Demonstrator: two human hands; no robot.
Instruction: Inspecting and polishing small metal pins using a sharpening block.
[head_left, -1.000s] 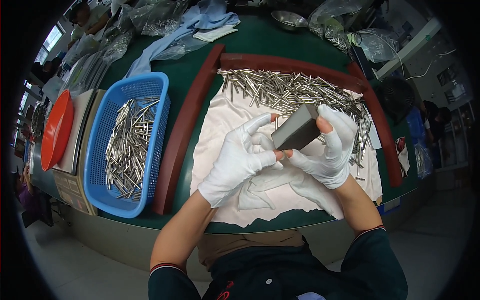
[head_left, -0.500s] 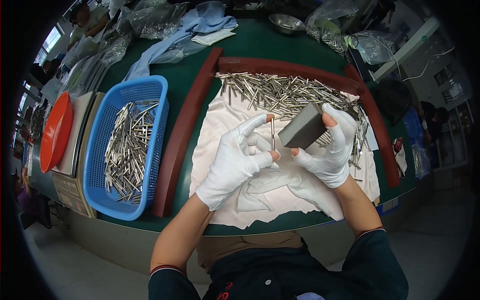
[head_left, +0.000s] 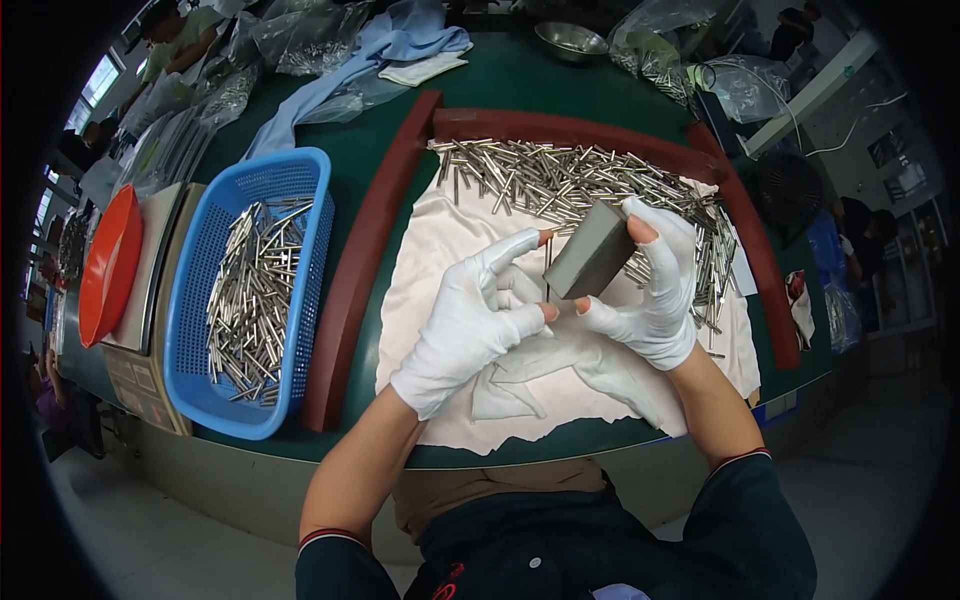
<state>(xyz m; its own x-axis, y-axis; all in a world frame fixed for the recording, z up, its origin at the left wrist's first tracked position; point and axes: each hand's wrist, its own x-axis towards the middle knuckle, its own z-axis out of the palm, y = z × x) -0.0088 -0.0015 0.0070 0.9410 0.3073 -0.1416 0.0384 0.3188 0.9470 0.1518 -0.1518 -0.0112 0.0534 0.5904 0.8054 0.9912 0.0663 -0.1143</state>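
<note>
both forearms slant inward from the lower edge, bringing the gloved hands face to face above a pale cloth (head_left: 425,275) on the green worktop (head_left: 500,72). the left hand (head_left: 470,315) has its index finger stretched forward and its thumb nearer the body, the other fingers curled between; its grip pinches a slim metal rod (head_left: 548,257) by the ends, between two bare fingertips. the right hand (head_left: 662,290) holds a grey block (head_left: 592,250) tilted, its grip clasping it with thumb low and fingers high on the right. block and rod meet closely; i cannot tell whether they touch. more rods (head_left: 560,182) lie heaped beyond.
</note>
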